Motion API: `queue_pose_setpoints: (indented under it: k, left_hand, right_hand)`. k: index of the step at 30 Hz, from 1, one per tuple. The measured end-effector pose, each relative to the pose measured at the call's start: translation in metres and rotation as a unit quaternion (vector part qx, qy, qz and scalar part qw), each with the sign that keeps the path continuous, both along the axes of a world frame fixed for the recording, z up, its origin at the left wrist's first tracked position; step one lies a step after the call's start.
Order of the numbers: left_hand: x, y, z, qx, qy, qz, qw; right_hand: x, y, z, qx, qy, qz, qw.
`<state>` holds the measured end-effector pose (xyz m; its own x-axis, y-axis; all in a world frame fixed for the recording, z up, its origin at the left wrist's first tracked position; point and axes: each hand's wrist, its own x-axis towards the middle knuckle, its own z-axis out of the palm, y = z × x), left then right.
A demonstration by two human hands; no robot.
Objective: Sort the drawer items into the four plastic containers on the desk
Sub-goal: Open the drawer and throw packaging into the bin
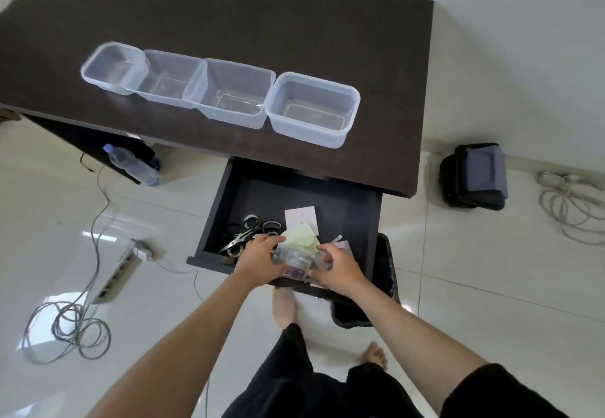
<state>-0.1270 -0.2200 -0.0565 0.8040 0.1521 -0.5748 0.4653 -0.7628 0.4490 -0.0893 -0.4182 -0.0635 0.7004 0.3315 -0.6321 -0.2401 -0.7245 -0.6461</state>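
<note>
- Our left hand [258, 258] and right hand [337, 267] are both down at the near edge of the open drawer [294, 198], fingers curled around a clear plastic bundle [294, 257] held between them; what is inside it is too blurred to tell.
- Behind our hands in the drawer lie scissors [237, 239], dark loops [262, 222], a yellow-green note [302, 236] and a pale pink paper [301, 214]. The far half of the drawer floor is bare.
- Four clear containers [312, 109] stand empty in a slanting row on the dark desk [229, 14], the three on the left overlapping at their rims, the rightmost just beside them.
- The desk has open surface behind the row and a narrow strip in front, up to the edge above the drawer.
- A black bin [389, 273] sits beneath the drawer's right corner, close to our right forearm.
- On the floor, a water bottle [131, 163], a power strip [121, 270] and coiled cables [68, 329] lie to the left, a dark bag [474, 175] and a white cord [569, 208] well off to the right.
</note>
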Motion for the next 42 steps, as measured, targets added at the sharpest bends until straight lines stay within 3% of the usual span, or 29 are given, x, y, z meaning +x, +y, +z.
queue_pose_setpoints:
  k: [6,12,16,21,31,38,42]
  left_hand:
    - [0.018,0.041,-0.014,0.01,0.057,-0.062,0.996]
    - [0.019,0.059,-0.022,-0.07,0.054,-0.023,0.996]
    - [0.022,0.059,-0.024,-0.085,0.053,-0.014,0.995]
    - [0.021,0.056,-0.027,-0.052,0.035,-0.019,0.998]
    - [0.02,0.064,-0.028,-0.034,0.041,0.044,0.998]
    - [0.018,0.088,-0.024,0.037,0.085,-0.016,0.996]
    - [0.02,0.085,-0.018,0.03,0.09,-0.044,0.994]
  right_hand:
    - [0.006,0.035,-0.011,-0.065,-0.016,0.009,0.998]
    - [0.006,0.055,-0.017,-0.118,-0.057,0.0,0.991]
    - [0.003,0.057,-0.016,-0.208,-0.108,0.029,0.972]
    - [0.002,0.054,-0.019,-0.147,-0.084,0.014,0.985]
    - [-0.001,0.042,-0.017,-0.069,-0.141,-0.06,0.986]
    - [0.003,0.03,-0.011,-0.094,-0.149,-0.067,0.982]
    - [0.011,0.021,-0.006,-0.124,-0.139,-0.074,0.98]
